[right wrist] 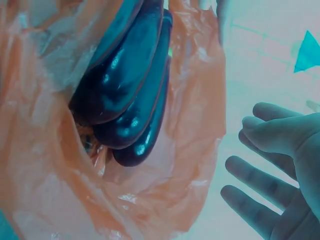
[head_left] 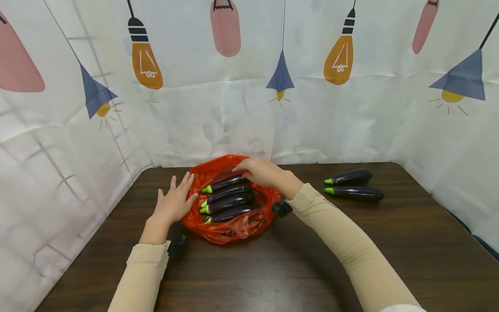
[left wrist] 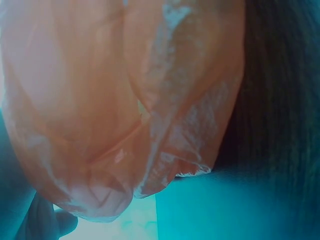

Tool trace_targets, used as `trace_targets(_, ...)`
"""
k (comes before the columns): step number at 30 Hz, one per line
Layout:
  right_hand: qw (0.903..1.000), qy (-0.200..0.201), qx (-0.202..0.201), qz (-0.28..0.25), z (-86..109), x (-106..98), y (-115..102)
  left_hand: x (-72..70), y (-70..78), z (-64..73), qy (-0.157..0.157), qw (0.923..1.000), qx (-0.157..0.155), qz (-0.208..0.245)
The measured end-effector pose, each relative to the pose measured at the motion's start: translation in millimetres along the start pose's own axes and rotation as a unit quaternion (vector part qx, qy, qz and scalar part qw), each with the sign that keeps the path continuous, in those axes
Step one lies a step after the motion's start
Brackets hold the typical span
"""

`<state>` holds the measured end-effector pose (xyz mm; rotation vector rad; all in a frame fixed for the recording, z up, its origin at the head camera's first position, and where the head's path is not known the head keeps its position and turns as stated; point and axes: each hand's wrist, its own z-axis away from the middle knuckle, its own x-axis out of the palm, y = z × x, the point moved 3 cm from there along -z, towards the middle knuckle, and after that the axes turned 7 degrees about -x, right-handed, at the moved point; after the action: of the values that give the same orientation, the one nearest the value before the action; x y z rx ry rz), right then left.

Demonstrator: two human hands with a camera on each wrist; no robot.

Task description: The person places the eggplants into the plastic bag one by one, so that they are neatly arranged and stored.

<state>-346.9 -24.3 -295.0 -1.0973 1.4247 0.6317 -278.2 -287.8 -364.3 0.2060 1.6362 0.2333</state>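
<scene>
Several dark purple eggplants point(head_left: 229, 202) with green stem ends lie side by side in an open red plastic bag point(head_left: 221, 236). At the bag's left edge is my left hand point(head_left: 175, 201), its fingers spread and straight beside the rim. My right hand point(head_left: 263, 173) is over the bag's far right side, above the blunt ends of the eggplants. In the right wrist view that hand point(right wrist: 295, 165) has loosely extended fingers and nothing between them. The crumpled bag point(left wrist: 115, 100) fills most of the left wrist view and hides the eggplants there.
Two more eggplants, a farther one point(head_left: 352, 177) and a nearer one point(head_left: 356, 193), lie on the dark wooden table point(head_left: 249, 277) to the right of the bag. A white curtain point(head_left: 249, 121) printed with lamps hangs behind the table and along its sides.
</scene>
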Motion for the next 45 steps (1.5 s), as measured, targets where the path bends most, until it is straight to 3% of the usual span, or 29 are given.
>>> trace_targets(19, 0.9979, 0.041, -0.038, 0.033, 41.7, -15.4, -11.4, -1.1, -1.3, -0.5, 0.004, 1.0, 0.003, 0.002)
trace_targets(45, 0.9922, 0.113, -0.048, 0.023, 108.5, -26.0, 4.1, -0.5, -1.3, 0.3, -0.005, 1.0, 0.002, 0.003)
